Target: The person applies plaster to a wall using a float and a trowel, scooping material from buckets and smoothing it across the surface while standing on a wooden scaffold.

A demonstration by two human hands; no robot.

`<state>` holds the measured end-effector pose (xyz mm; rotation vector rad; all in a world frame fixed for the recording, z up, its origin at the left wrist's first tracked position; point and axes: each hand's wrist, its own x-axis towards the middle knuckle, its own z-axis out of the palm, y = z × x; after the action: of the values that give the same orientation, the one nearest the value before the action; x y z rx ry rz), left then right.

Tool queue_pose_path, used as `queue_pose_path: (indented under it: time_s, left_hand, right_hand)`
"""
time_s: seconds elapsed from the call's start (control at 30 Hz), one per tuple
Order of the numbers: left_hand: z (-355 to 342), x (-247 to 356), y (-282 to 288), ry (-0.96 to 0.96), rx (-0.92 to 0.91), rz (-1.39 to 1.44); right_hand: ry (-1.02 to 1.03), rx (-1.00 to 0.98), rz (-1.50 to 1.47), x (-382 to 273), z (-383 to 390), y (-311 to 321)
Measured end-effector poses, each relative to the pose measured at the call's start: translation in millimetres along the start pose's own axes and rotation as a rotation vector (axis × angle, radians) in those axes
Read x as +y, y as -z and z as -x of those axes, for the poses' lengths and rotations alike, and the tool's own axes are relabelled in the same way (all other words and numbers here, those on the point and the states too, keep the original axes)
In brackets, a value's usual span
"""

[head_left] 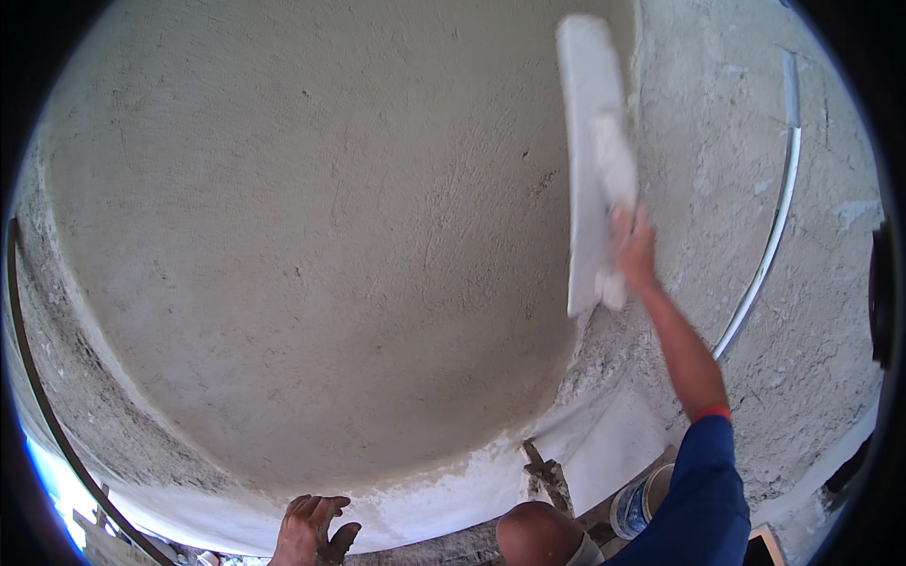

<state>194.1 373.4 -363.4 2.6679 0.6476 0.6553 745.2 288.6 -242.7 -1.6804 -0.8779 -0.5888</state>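
My right hand [635,247] grips the handle of a long white plastering float [587,123], slightly blurred. The float stands nearly upright along the right edge of a broad patch of damp grey plaster [311,245] on the wall. Fine scratches and small pits mark the plaster's surface. Low in the view, my left hand [311,528] is held up in front of the wall's lower edge, thumb and fingers apart and nothing between them. Its fingertips look dirty with mortar.
Rougher, drier wall [736,189] lies to the right, with a pale bent-looking strip [781,208] on it. A dark strip [38,377] runs down the left. Below are a white sheet [604,448], a mortar-crusted piece of wood [547,476], a bucket [630,509] and my knee [538,536].
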Motion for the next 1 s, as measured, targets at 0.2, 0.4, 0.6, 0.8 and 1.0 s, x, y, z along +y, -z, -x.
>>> queue_pose_path:
  time_s: [0.2,0.4,0.6,0.8,1.0]
  left_hand:
    - [-25.1,2.6,-22.1,-0.065,-0.084,0.063]
    - [-43.2,9.4,-34.3,-0.045,-0.105,0.059]
    - [-19.8,6.2,-17.4,0.026,-0.099,0.028]
    - [9.1,0.4,-0.9,0.100,-0.075,-0.020]
    - [72.2,-4.2,-6.5,0.223,-0.012,-0.020]
  right_hand:
    - [-0.033,0.075,-0.271,-4.2,-89.8,60.6]
    - [-0.094,-0.020,-0.182,66.4,29.6,-0.7]
    - [-0.199,-0.464,-0.099,232.5,231.7,-72.8]
    - [-0.197,-0.616,-0.286,251.4,292.3,-82.0]
    - [0.021,-0.917,-0.613,52.1,290.9,-166.2]
